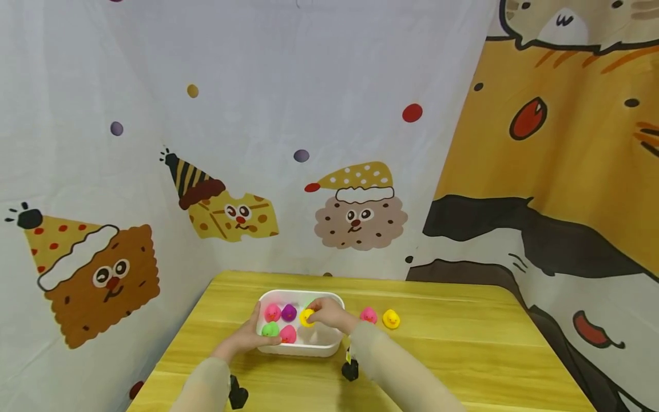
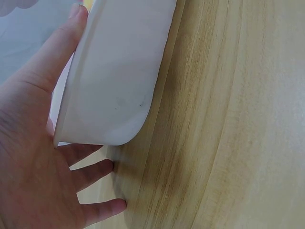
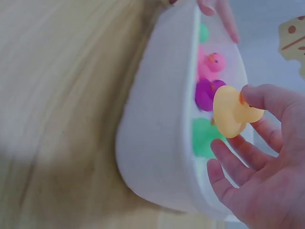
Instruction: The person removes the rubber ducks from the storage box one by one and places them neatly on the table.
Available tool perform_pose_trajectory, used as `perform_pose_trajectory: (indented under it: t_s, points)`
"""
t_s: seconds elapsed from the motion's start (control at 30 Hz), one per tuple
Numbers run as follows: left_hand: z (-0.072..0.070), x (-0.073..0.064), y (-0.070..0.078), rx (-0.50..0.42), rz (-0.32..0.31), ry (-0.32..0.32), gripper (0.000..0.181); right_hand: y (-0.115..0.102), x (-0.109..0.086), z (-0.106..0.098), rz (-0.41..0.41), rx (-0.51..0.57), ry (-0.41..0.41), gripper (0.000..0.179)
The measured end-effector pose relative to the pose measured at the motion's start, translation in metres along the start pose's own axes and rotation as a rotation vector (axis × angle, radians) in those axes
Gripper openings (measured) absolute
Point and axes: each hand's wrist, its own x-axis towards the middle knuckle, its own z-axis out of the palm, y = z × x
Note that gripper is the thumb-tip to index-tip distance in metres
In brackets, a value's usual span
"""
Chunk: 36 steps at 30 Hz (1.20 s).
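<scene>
A white plastic bin (image 1: 301, 350) on the table holds several rubber ducks, among them a pink duck (image 1: 272, 312), a purple duck (image 1: 289, 312) and a green duck (image 1: 270, 329). My right hand (image 1: 329, 315) pinches a yellow rubber duck (image 3: 231, 112) between thumb and fingers, over the bin's inside. Beneath it in the right wrist view lies another green duck (image 3: 204, 138). My left hand (image 2: 38, 133) rests at the bin's left end. Its thumb lies along the front rim, and its other fingers stretch out straight and spread past the end wall.
Right of the bin, a pink duck (image 1: 368, 315) and a second yellow duck (image 1: 391, 319) sit on the wooden table (image 1: 453, 343). A white cloth with printed cartoon figures (image 1: 360, 223) hangs behind the table. Black devices are strapped near both wrists.
</scene>
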Motion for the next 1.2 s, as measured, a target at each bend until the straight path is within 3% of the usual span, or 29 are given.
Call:
perform_pose_trajectory:
  t_s: [0.2, 0.7, 0.87, 1.2]
  points:
    - [-0.001, 0.000, 0.000, 0.019, -0.005, 0.000, 0.126, 0.002, 0.004, -0.020, 0.045, 0.053, -0.038, 0.024]
    - [0.000, 0.006, -0.010, 0.017, 0.053, -0.014, 0.130, 0.008, -0.010, -0.069, 0.057, 0.019, -0.035, 0.032]
    - [0.001, 0.010, -0.014, -0.002, 0.005, -0.013, 0.132, 0.015, -0.015, -0.084, 0.062, 0.014, -0.027, 0.033]
    - [-0.001, 0.002, 0.000, -0.005, 0.016, -0.025, 0.130, 0.025, -0.028, -0.112, 0.050, -0.013, 0.022, 0.029]
